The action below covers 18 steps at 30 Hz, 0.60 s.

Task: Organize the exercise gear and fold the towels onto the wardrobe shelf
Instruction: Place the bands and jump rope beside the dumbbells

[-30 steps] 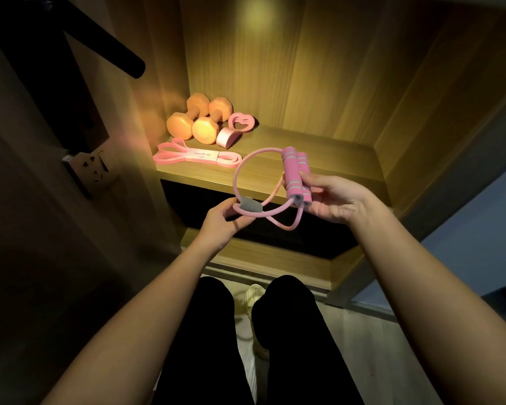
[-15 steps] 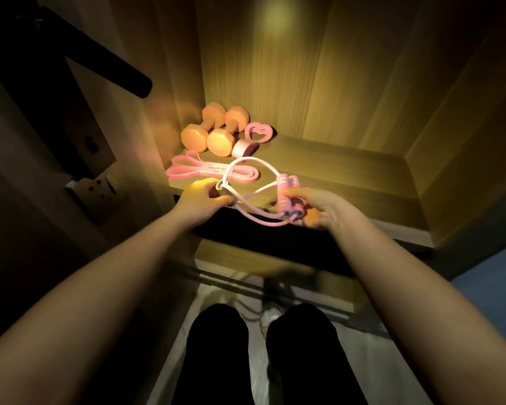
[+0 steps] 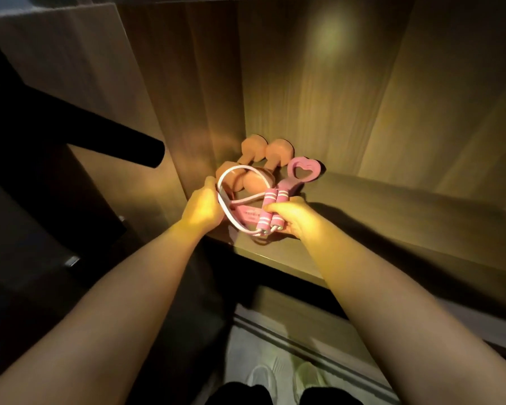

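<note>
Both hands are over the left front part of the wardrobe shelf (image 3: 392, 217); the right hand (image 3: 292, 217) is closed around the 2 pink foam handles (image 3: 270, 210) of the resistance tube (image 3: 231, 185), which stand side by side and almost upright; the left hand (image 3: 202, 209) is closed on the far side of the pale pink loop of this tube. The loop is held above the flat pink resistance band (image 3: 246, 213), which lies on the shelf under the hands; if the tube touches the shelf, I cannot tell. Behind them, in the left back corner, lie 2 orange dumbbells (image 3: 254, 159); just beside them on the right stands a pink heart-shaped grip (image 3: 303, 172).
</note>
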### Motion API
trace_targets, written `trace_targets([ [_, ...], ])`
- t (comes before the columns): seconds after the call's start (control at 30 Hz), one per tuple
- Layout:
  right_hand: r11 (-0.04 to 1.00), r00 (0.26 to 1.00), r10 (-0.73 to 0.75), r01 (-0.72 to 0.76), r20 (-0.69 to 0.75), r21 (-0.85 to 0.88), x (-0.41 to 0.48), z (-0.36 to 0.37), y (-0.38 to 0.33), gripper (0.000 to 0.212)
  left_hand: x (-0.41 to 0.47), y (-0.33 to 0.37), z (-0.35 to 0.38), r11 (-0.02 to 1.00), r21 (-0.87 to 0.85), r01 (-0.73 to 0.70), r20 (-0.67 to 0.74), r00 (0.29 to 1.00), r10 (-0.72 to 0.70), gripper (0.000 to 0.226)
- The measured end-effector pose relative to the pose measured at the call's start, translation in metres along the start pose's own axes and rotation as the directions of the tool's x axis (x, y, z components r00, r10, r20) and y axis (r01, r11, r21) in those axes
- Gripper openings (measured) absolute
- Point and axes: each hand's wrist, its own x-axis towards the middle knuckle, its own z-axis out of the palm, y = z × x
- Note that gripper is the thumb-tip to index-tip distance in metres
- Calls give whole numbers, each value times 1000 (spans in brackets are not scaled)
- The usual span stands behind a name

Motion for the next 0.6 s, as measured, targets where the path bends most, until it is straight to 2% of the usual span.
trace_targets([
  [0.07, 1000, 1000, 1, -2, -9, -19, 13, 8, -3, 41, 9, 0, 3, 998, 64, 15, -3, 1000, -15, 25],
  [0.17, 981, 998, -20, 7, -65, -193, 25, 16, -3, 42, 20, 1, 6, 980, 201, 7, 2, 1000, -7, 25],
  [0.23, 968, 996, -42, 20, -81, -251, 29, 18, -1, 39, 28, 2, 7, 946, 324, -18, 9, 1000, 16, 23],
  [0.33, 958, 995, -47, 21, -84, -285, 34, 19, 1, 34, 36, 5, 7, 829, 557, -52, 27, 999, 44, 22],
  [0.47, 931, 995, -77, 49, -63, -361, 37, 23, 4, 38, 37, 6, -3, 729, 683, -40, -5, 998, 59, 23],
  [0.6, 886, 976, -194, 133, -94, -445, 39, 24, 13, 37, 30, 6, -6, 558, 828, -47, 31, 999, 39, 33],
])
